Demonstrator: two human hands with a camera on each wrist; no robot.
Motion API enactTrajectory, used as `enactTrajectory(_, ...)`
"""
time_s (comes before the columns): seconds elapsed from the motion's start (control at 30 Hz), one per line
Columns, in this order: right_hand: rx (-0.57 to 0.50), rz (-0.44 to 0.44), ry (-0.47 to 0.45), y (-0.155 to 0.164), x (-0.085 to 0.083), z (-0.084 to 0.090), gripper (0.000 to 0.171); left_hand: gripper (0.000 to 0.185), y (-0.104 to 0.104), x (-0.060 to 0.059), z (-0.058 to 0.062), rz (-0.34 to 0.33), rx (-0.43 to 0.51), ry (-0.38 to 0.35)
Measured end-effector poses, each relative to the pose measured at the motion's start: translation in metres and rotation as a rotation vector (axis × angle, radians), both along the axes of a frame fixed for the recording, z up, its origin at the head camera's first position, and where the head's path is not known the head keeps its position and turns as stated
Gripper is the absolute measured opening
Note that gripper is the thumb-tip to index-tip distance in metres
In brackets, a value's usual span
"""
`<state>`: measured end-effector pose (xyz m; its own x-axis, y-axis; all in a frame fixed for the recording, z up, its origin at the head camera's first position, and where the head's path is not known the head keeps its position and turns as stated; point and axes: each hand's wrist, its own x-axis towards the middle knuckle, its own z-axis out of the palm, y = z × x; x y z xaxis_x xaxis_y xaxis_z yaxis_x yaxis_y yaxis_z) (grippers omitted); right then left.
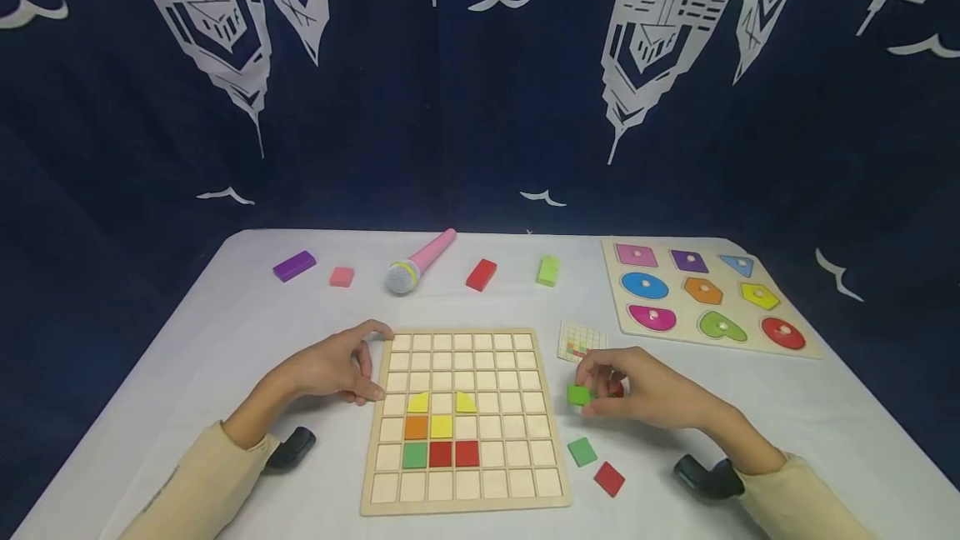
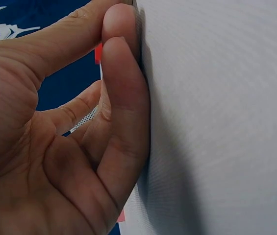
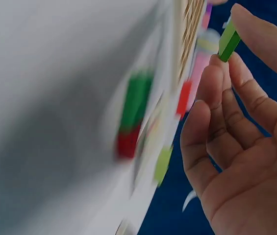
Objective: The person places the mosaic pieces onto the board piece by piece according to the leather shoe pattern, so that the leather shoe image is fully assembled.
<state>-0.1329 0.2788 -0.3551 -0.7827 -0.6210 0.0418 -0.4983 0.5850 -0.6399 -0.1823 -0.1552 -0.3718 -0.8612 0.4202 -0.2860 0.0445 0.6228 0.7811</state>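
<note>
A wooden grid board [image 1: 465, 506] lies flat, with yellow, orange, green and red pieces in several cells. My left hand [image 1: 333, 365] is at its left side, fingertips touching the frame near the upper left corner and mid-edge; the left wrist view shows bent fingers [image 2: 126, 103] beside the white cloth. Right of the board, my right hand [image 1: 645, 386] pinches a bright green square tile [image 1: 578, 395] between thumb and fingertips. A red piece [image 1: 617, 387] shows partly behind those fingers; whether it is held I cannot tell. Below lie a green tile [image 1: 581, 452] and a red tile [image 1: 609, 479].
A small pattern card [image 1: 581, 338] lies beyond my right hand. Farther back are a shape puzzle [image 1: 708, 342], a pink toy microphone [image 1: 431, 255], and purple [image 1: 294, 266], pink [image 1: 341, 277], red [image 1: 481, 275] and light green [image 1: 547, 271] blocks.
</note>
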Motion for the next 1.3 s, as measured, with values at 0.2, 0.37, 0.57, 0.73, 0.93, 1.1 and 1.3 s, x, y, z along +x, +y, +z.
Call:
enactTrajectory(0.2,0.035,0.095,-0.013,-0.047,0.003,-0.002,0.024,0.079,0.0,0.0,0.001,-0.014,0.019,-0.005)
enactTrajectory(0.37,0.053,0.188,-0.017,-0.076,0.007,-0.002,0.022,0.079,-0.001,-0.001,0.0,-0.02,0.023,-0.008)
enactTrajectory(0.57,0.061,0.231,-0.028,-0.094,0.005,-0.008,0.019,0.079,-0.002,-0.003,-0.001,-0.015,0.018,-0.005)
enactTrajectory(0.73,0.108,0.213,-0.054,-0.101,0.011,-0.012,0.019,0.08,0.001,-0.002,-0.001,0.011,-0.005,-0.012)
enactTrajectory(0.93,0.178,0.176,-0.031,-0.105,0.017,-0.011,0.02,0.08,0.0,-0.001,-0.001,0.009,0.002,-0.01)
enactTrajectory(1.1,0.207,0.195,-0.019,-0.106,0.019,-0.009,0.015,0.079,0.0,0.0,-0.001,0.006,0.017,-0.019)
enactTrajectory(1.3,0.208,0.21,0.05,-0.109,0.022,-0.01,0.01,0.079,0.0,-0.002,-0.001,0.0,0.016,-0.016)
